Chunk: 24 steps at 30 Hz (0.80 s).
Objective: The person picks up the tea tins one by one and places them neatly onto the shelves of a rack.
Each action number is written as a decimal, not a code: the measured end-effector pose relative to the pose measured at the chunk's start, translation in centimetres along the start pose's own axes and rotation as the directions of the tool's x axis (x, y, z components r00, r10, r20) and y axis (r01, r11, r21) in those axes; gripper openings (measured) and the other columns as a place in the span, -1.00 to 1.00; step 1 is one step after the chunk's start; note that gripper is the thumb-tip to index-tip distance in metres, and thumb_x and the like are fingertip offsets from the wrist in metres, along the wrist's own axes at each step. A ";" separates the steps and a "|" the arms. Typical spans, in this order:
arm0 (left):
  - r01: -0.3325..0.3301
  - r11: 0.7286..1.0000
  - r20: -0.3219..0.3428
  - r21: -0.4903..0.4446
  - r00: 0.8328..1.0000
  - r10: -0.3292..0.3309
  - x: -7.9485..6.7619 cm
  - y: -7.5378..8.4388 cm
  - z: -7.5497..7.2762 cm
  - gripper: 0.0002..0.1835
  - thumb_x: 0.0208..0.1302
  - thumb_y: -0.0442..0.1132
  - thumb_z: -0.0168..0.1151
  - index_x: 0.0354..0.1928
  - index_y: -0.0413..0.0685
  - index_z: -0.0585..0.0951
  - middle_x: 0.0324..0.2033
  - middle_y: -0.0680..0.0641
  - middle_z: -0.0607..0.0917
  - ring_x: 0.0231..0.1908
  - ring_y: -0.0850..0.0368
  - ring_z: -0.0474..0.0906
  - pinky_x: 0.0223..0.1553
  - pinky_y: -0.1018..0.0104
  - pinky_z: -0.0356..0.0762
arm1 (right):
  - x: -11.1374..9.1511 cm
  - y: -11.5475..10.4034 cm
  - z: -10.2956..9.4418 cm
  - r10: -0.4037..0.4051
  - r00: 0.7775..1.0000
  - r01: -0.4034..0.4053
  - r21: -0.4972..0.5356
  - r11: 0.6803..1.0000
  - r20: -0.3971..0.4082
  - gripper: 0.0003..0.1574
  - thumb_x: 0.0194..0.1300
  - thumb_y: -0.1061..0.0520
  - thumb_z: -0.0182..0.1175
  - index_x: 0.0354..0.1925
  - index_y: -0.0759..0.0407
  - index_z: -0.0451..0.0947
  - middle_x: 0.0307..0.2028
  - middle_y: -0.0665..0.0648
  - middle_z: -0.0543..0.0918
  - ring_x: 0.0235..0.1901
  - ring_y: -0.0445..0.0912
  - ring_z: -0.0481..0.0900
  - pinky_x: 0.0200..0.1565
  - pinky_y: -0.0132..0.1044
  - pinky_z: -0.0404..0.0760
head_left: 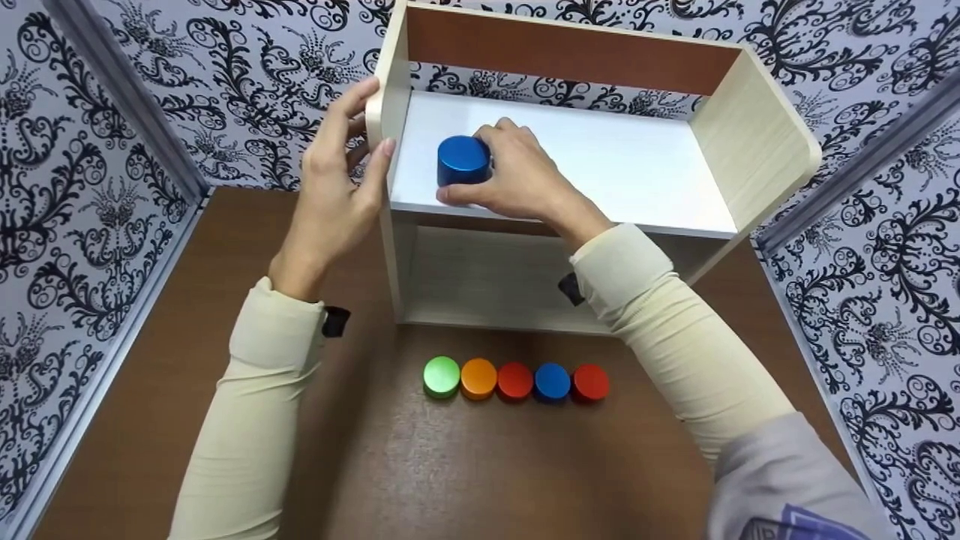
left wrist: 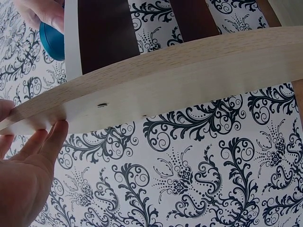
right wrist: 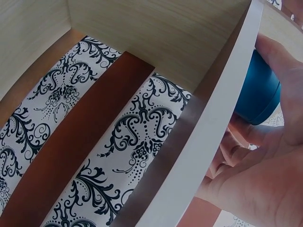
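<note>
My right hand [head_left: 521, 169] grips a blue cylinder [head_left: 463, 154] with thumb and fingers, at the left end of the white upper shelf board [head_left: 607, 165]. The right wrist view shows the cylinder [right wrist: 258, 90] behind the board's front edge, a thin seam running round it. Whether its base touches the board is hard to tell. My left hand [head_left: 337, 169] holds the front of the left side panel [head_left: 388, 82], thumb on one side and fingers on the other. Below the shelf unit, a green disc [head_left: 441, 376], an orange disc [head_left: 478, 378], red discs [head_left: 515, 381] and a blue disc [head_left: 552, 382] form a row.
The wooden shelf unit has a right side panel [head_left: 765, 135], a brown back rail [head_left: 570, 52] and a lower compartment [head_left: 495, 274]. It stands on a brown table [head_left: 450, 472]. Patterned walls [head_left: 112, 112] enclose the table at the back and sides.
</note>
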<state>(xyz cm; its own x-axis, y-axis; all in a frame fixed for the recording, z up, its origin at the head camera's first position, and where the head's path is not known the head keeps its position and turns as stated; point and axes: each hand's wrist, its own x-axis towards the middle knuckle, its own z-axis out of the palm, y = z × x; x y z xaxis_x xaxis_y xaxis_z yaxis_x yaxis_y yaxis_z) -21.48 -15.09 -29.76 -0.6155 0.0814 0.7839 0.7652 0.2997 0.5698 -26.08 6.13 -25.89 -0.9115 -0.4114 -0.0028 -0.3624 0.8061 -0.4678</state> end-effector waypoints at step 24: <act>0.004 1.000 -0.005 0.010 1.000 -0.004 0.0 -0.1 0.0 -0.48 0.46 -0.46 0.08 0.41 -0.34 0.31 0.22 -0.33 0.49 0.16 -0.16 0.53 0.20 0.20 0.65 | -0.7 0.8 -0.1 -0.069 0.997 0.070 0.038 0.997 -0.029 0.07 0.09 -0.34 0.48 0.36 0.16 0.34 0.20 0.13 0.47 0.24 0.01 0.31 0.34 -0.12 0.42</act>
<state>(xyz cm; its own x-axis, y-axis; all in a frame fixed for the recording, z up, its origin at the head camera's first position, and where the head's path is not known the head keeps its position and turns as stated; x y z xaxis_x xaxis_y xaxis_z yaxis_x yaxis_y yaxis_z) -21.53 -15.14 -29.80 -0.6179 0.0753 0.7827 0.7605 0.3099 0.5706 -25.71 7.08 -26.18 -0.8896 -0.4534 0.0551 -0.4176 0.7587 -0.5000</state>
